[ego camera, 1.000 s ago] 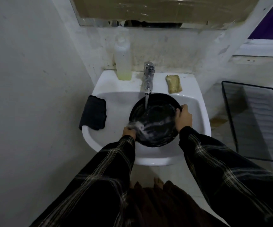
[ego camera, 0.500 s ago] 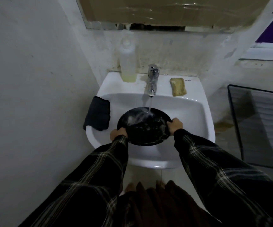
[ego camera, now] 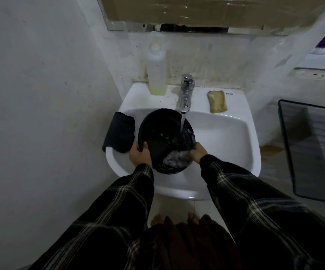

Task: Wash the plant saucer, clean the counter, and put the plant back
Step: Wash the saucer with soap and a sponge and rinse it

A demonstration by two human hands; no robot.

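The saucer [ego camera: 163, 133] is now tilted up—suds apparently pooled at its near edge—gripped by left hand [ego camera: 139, 153] and right hand [ego camera: 199, 152]; rinsing continues.

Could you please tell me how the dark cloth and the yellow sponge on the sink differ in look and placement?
The dark cloth is nearly black and hangs folded over the sink's left rim; the yellow sponge is pale and lies flat on the back ledge, right of the faucet. The cloth looks larger than the sponge. Neither is touched by a hand.
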